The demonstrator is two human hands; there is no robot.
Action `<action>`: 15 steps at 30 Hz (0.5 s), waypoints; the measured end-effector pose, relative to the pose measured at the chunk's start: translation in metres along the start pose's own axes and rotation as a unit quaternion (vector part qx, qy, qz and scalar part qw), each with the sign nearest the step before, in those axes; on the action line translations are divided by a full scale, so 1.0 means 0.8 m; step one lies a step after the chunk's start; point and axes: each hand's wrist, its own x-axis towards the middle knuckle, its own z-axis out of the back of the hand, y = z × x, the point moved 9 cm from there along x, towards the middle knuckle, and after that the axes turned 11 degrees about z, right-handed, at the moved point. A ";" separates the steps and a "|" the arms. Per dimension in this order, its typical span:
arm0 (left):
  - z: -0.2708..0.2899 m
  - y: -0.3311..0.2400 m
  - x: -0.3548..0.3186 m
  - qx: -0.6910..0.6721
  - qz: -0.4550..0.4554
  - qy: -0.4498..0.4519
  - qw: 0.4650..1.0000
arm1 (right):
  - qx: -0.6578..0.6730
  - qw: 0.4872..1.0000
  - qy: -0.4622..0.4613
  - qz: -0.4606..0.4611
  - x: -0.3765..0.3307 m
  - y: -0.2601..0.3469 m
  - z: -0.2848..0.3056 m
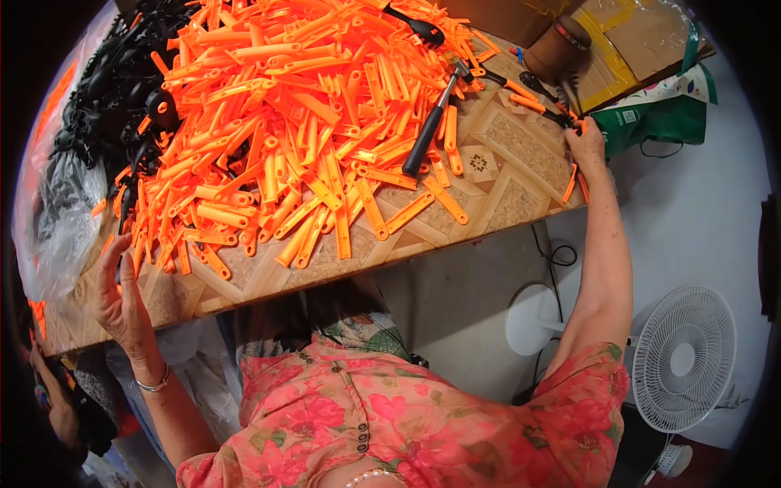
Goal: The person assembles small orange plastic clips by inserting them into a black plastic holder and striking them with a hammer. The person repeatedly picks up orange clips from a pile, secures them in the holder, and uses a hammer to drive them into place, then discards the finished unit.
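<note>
A big heap of orange plastic strips (301,122) covers the patterned table (504,163). My left hand (118,297) is raised at the table's near left edge, fingers apart, holding nothing, beside the loose orange strips there. My right hand (586,142) reaches to the table's far right edge, where its fingers close on a black and orange piece (565,120). A hammer (431,126) with a black handle lies on the heap's right side.
Black plastic parts (122,73) pile up at the far left beside a clear plastic bag (61,211). A brown round object (557,49) and cardboard (626,49) stand at the back right. A white fan (683,358) and cables lie on the floor.
</note>
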 end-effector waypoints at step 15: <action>0.002 -0.006 -0.004 -0.011 0.027 0.013 0.999 | -0.004 0.962 0.271 0.036 0.075 0.074 -0.052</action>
